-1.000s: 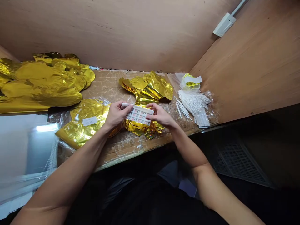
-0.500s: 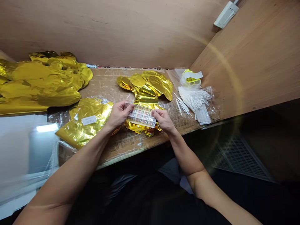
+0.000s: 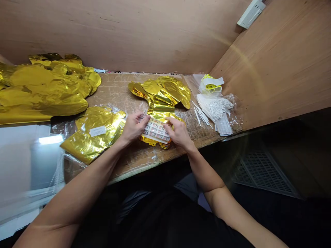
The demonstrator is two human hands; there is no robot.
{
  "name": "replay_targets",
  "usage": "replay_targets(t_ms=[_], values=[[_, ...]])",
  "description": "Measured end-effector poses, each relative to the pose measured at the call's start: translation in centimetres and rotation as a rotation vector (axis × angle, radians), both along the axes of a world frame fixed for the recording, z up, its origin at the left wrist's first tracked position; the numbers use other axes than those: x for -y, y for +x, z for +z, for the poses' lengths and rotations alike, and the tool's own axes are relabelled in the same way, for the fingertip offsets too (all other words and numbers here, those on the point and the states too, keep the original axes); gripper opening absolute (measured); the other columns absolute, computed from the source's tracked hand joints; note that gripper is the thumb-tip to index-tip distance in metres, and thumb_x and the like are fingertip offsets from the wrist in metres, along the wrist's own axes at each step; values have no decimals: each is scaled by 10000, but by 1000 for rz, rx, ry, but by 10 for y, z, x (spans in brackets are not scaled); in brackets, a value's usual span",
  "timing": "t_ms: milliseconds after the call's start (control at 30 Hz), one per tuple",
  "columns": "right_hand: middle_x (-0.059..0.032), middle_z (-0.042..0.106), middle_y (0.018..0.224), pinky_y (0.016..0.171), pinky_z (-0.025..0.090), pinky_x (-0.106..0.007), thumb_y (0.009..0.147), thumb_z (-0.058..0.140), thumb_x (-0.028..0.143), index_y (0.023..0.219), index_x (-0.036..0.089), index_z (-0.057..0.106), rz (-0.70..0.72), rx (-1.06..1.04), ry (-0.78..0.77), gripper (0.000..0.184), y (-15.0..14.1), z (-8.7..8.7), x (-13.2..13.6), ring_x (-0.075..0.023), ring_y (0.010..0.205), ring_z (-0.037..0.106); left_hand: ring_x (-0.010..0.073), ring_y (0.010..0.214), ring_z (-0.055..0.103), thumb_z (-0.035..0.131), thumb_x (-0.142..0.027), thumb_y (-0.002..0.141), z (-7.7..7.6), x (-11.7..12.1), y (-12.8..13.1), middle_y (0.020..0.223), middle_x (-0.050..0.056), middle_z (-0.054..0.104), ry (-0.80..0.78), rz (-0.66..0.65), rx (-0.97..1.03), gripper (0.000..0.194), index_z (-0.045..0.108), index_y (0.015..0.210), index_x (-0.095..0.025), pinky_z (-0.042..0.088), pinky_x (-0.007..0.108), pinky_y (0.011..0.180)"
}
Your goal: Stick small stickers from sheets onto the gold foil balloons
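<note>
A sheet of small printed labels with CE marks [image 3: 156, 129] is held tilted over the middle of the table. My left hand [image 3: 133, 128] pinches its left end between thumb and fingers. At the opposite end, my right hand [image 3: 179, 132] has its thumb on the sheet's face and its fingers behind the upper right corner. Beneath and behind the sheet lies a bundle of gold foil balloons [image 3: 162, 100], gathered narrow at its middle; the sheet and hands cover part of it. Left of my left hand, a clear bag of folded gold foil [image 3: 97, 127] bears a white label [image 3: 97, 131].
Piled gold foil [image 3: 43, 89] covers the table's left side. To the right are loose white sticks [image 3: 203, 115], a bag of white sticks [image 3: 216, 106] and a yellow-and-white roll [image 3: 212, 82]. Wooden panels [image 3: 144, 34] enclose the back and right; a power strip [image 3: 250, 14] hangs upper right.
My right hand has shifted its grip inward along the label sheet, its fingers now curled over the upper right corner. The sheet has tilted slightly. My left hand stays at its end.
</note>
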State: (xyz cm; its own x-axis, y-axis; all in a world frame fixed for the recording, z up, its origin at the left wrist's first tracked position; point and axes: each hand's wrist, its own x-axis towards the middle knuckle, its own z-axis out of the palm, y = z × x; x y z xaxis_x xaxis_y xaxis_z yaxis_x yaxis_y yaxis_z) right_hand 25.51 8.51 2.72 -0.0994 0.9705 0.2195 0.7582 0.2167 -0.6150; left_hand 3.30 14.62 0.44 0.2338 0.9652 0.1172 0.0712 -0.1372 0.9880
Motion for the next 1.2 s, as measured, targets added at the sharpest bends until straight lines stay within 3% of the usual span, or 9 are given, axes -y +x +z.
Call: replay_targets(t_ms=[67, 133, 333, 533, 667, 767, 900, 1067, 1200], values=[[-112, 765, 1134, 932, 471, -369, 1062, 587, 344, 1217, 187, 740, 39, 142, 77, 269, -6, 6, -3, -249, 1021, 674, 119, 560, 485, 688, -439, 914, -2, 1, 2, 627, -8, 564, 44, -2, -41, 350, 575, 704, -182, 387, 235, 508], [-112, 773, 1109, 928, 460, -379, 1081, 562, 321, 1180, 190, 759, 82, 218, 91, 257, -13, 8, -7, -252, 1021, 676, 110, 549, 443, 680, -436, 918, -5, 2, 4, 600, -24, 519, 76, -2, -69, 371, 547, 675, -189, 356, 237, 510], [-79, 781, 1041, 876, 448, -357, 1072, 595, 290, 1074, 190, 764, 129, 198, 109, 197, -20, 6, -12, -223, 950, 672, 132, 594, 482, 665, -463, 943, -12, 3, 6, 634, -11, 560, 133, -56, -97, 364, 595, 720, -183, 366, 249, 543], [-75, 737, 959, 848, 357, -377, 1087, 573, 296, 955, 204, 741, 92, 410, 225, 233, -27, 5, -10, -232, 936, 602, 125, 558, 419, 536, -536, 1020, -10, 7, 8, 617, -17, 499, 59, -57, -70, 469, 620, 732, -176, 331, 258, 523], [-92, 694, 926, 844, 330, -392, 1098, 504, 257, 890, 205, 699, 146, 508, 294, 289, -31, 0, -5, -241, 926, 553, 124, 563, 386, 544, -538, 1005, -7, 8, 10, 613, -21, 447, 50, -29, -88, 477, 527, 675, -194, 300, 260, 517], [-88, 685, 931, 861, 375, -388, 1085, 511, 269, 911, 206, 675, 193, 335, 278, 247, -25, 1, -2, -235, 923, 568, 123, 563, 353, 537, -520, 999, -4, 6, 7, 600, -27, 400, 62, -22, -143, 481, 446, 644, -209, 274, 265, 518], [-56, 663, 893, 784, 453, -342, 1051, 546, 262, 901, 203, 633, 80, -47, 160, 183, -6, 7, -4, -193, 820, 588, 132, 572, 407, 530, -539, 1001, -1, 0, -1, 617, -14, 463, 29, -149, -178, 464, 494, 681, -204, 305, 258, 522], [-71, 722, 996, 877, 483, -350, 1039, 597, 284, 1023, 197, 709, 139, -19, 79, 143, -12, 6, -9, -212, 936, 634, 128, 581, 385, 538, -565, 996, 1, 2, 1, 622, -12, 439, 54, -112, -131, 497, 472, 659, -205, 305, 258, 521], [-87, 723, 1011, 891, 480, -361, 1075, 554, 292, 1063, 193, 745, 161, 57, 130, 216, -28, -2, -10, -223, 962, 638, 125, 581, 393, 555, -600, 979, 3, 6, 5, 624, -13, 445, 35, -129, -81, 515, 491, 661, -199, 320, 261, 527]])
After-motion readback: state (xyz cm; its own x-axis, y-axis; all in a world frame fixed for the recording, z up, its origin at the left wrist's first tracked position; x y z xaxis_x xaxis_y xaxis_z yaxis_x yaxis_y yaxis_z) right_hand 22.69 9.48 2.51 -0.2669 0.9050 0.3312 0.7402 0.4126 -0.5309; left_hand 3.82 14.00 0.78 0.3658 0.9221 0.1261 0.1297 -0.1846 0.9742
